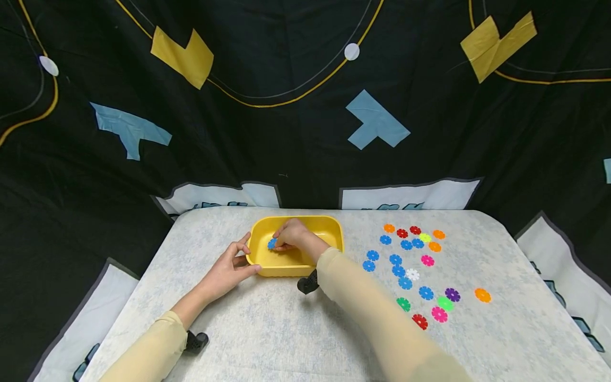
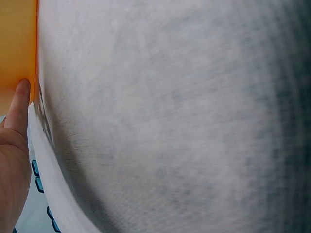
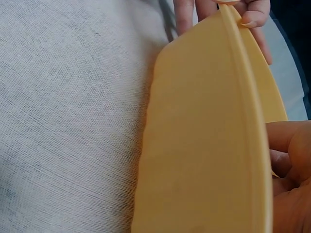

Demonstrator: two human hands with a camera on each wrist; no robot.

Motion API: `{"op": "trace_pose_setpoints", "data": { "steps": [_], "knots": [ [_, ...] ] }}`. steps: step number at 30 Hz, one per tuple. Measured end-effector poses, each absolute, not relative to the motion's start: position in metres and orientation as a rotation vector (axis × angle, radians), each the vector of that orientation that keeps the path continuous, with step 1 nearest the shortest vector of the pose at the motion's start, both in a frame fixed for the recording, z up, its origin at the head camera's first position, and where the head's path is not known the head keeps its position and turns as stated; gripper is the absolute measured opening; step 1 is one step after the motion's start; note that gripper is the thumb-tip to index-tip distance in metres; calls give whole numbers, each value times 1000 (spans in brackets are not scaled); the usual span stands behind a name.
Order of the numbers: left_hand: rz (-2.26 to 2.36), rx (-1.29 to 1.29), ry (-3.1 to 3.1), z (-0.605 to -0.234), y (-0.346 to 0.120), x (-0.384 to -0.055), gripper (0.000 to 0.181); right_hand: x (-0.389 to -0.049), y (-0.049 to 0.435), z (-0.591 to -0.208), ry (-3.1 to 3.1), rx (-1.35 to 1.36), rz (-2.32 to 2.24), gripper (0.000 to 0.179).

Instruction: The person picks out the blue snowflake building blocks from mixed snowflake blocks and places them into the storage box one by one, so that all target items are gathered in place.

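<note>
Right sleeve (image 1: 377, 323), blue disc (image 1: 271, 244): head-view only

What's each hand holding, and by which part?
Right hand: a blue notched disc, by its right edge. Left hand: the yellow tray, by its left end.

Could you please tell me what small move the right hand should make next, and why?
Probably ease the fingers open to release the blue disc: the right hand already has it inside the yellow tray, and the left hand holds the tray's side.
</note>
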State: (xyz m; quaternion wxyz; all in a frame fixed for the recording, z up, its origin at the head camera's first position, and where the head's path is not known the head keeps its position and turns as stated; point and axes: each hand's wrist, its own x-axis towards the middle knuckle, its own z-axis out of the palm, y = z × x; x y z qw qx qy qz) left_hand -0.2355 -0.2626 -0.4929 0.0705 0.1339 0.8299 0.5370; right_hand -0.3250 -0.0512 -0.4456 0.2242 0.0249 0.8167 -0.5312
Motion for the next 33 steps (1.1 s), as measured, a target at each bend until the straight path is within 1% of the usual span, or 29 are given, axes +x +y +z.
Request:
{"op": "trace_pose_setpoints", "data": {
  "steps": [10,19,29,33],
  "knots": [
    [1624,415,2491,-492,-263,-234,52,-325,-55,-452,2221,163,-1539,21],
    [1628,418,2490,-491,-261,-235,49,-329,-53,-453,2207,181,-1571,22],
    [1613,400,2504,-490,-260,-235,54,-332,-50,-451,2221,189,-1516,18],
    [1607,387,2511,-491,-260,-234,54,-330,-50,-449,2224,187,-1510,20]
  ]
}}
